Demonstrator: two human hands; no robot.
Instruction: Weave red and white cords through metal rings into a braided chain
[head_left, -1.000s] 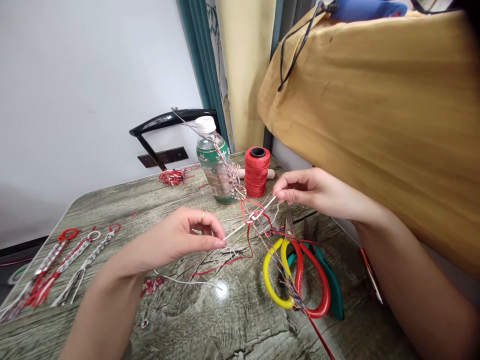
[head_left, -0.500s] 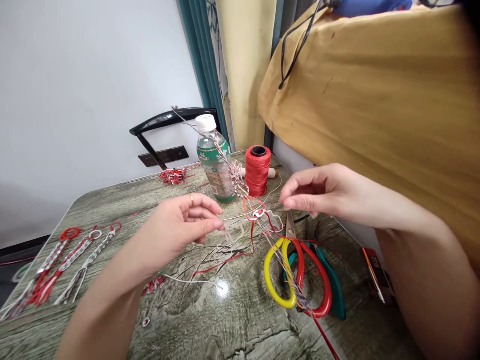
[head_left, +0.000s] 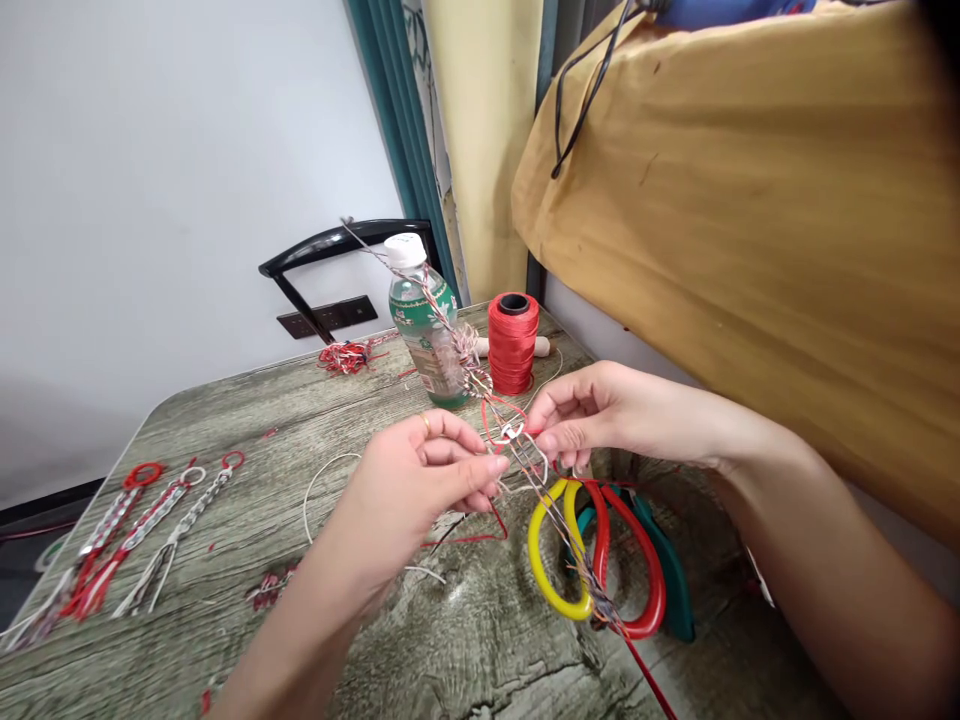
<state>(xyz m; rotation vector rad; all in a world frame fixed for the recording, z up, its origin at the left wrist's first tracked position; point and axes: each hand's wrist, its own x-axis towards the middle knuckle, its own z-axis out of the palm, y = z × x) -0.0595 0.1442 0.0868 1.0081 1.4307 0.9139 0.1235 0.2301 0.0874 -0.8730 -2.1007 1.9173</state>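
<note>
Red and white cords meet in a small knot (head_left: 511, 432) around a slanting bundle of thin multicoloured strands (head_left: 555, 515). A red ring-shaped loop is at the knot. Just left of it, my left hand (head_left: 431, 470) has thumb and fingers pinched on a thin white cord. My right hand (head_left: 589, 415) is closed at the knot's right side, its fingertips on a cord whose colour I cannot make out. The strands run up to a plastic bottle (head_left: 424, 325) and down across the scissors (head_left: 649, 590) with yellow and red handles.
A red thread spool (head_left: 514, 345) stands behind the knot. Three braided keychains (head_left: 146, 525) lie at the left. Red and white thread scraps (head_left: 345, 356) are near the far edge. A yellow cloth (head_left: 712, 180) hangs at the right, and a black chair (head_left: 337, 240) is beyond the table.
Both hands have come inward to the knot, the left moving right, the right moving left and down. A white cord now curves out behind my left hand.
</note>
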